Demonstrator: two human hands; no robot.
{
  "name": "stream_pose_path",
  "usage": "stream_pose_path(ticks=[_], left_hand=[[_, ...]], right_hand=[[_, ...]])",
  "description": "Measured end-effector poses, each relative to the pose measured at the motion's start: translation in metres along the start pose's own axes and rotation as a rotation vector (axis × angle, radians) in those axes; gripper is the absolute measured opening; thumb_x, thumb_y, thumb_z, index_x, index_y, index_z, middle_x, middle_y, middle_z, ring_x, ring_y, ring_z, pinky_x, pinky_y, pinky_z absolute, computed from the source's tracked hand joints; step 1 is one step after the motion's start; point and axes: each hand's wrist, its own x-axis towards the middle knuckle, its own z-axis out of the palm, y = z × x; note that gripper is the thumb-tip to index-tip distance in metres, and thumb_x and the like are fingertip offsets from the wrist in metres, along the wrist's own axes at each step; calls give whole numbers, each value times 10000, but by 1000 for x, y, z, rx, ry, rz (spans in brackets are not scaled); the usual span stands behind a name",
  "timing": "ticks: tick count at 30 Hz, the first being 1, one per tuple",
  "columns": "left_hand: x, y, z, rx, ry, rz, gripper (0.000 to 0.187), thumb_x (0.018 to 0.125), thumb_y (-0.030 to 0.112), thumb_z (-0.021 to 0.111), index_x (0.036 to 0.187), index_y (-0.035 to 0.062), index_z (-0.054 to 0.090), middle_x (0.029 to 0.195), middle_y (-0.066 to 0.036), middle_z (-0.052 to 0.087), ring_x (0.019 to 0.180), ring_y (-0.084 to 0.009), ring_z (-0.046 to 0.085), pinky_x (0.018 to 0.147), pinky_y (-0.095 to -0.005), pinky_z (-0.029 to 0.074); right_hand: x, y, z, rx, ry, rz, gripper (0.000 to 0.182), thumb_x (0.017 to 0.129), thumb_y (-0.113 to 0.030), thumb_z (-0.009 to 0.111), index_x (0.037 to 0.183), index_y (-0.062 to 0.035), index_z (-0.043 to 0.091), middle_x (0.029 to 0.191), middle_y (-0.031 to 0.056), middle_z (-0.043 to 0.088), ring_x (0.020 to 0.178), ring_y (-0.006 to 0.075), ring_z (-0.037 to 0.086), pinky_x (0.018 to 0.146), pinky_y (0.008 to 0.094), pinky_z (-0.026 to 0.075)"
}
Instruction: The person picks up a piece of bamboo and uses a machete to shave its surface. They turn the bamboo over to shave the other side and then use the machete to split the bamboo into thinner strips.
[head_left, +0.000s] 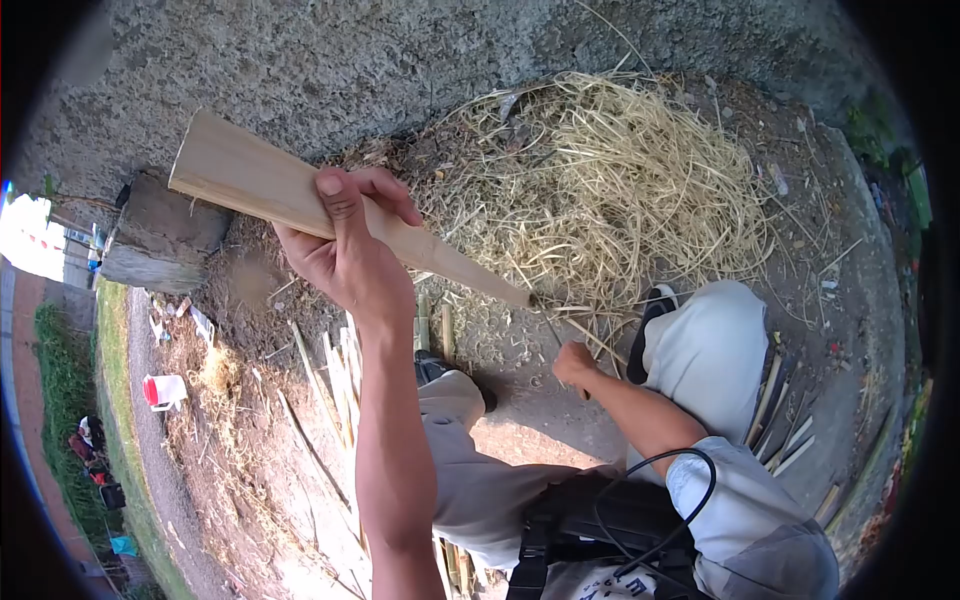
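A flat, pale slat (250,172), apparently split bamboo, slants from the upper left down to the middle of the view. My left hand (345,250) is closed around it, thumb on the near face and fingers curling over the far edge. The slat's narrow end lies close to the ground litter. My right hand (573,365) is in a fist around the handle of a knife (551,328). Its thin dark blade points up toward the slat's lower end, overlapping it in this view. The blade's tip is hidden there.
A big heap of pale shavings (650,170) lies on the dirt before a rough wall (400,60). A block (165,235) stands left. Cut strips (345,385) lie beside my legs, and more strips (785,420) at right. A white jug with a red lid (165,391) stands far left.
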Motion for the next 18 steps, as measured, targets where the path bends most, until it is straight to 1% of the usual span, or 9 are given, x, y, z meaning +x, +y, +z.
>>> stream_pose_path(ticks=[1,4,7,10,12,13,15,16,18], left_hand=[[1,0,1,2,-9,3,274,1028,281,540,974,53,398,626,-110,617,471,-163,560,451,-277,462],[1,-2,-1,13,-6,6,287,1025,296,544,978,47,409,644,-111,628,485,-161,578,458,-282,472],[2,-3,1,11,22,-5,312,1011,321,568,979,42,432,696,-133,659,523,-166,612,484,-285,494],[5,-3,2,13,85,-47,315,1000,337,587,995,49,458,798,-166,692,592,-183,651,535,-293,516],[7,-2,1,12,98,-85,299,1003,344,580,1017,64,475,893,-186,705,659,-207,675,580,-307,525],[7,-2,1,-3,94,-101,300,995,332,598,1005,47,503,887,-180,710,650,-197,675,586,-299,529],[5,-1,3,-34,90,-134,304,979,308,632,982,14,558,874,-167,719,634,-177,674,597,-284,537],[3,0,7,-50,87,-137,302,978,303,636,964,3,600,882,-163,722,648,-177,677,604,-273,532],[-2,0,8,-83,28,-161,303,979,307,634,963,6,607,863,-160,718,635,-175,665,595,-270,527]], right_hand=[[1,2,4,12,72,7,269,855,-180,641,916,77,692,936,304,682,916,451,672,813,477,551],[-17,-33,-10,85,287,-143,320,902,-223,612,867,90,671,802,282,681,812,410,694,708,471,540],[-33,-65,-10,306,406,-335,277,927,-212,607,882,51,682,746,252,677,731,387,690,639,461,509],[-63,-108,-26,488,436,-420,240,942,-209,613,909,15,693,674,179,663,607,292,662,576,415,473],[-89,-141,-59,589,394,-482,241,941,-211,617,902,15,692,666,176,654,598,296,653,580,405,476],[-102,-154,-80,637,371,-510,242,940,-211,619,899,16,692,662,174,650,593,298,649,583,401,478],[-131,-172,-123,685,316,-576,225,962,-192,593,942,7,696,592,87,586,527,173,556,520,353,422],[-138,-176,-133,708,288,-609,220,974,-183,579,963,2,698,556,43,553,493,110,510,489,329,393],[-140,-171,-136,617,335,-577,239,964,-193,591,879,13,677,580,91,592,488,175,562,496,353,416]])
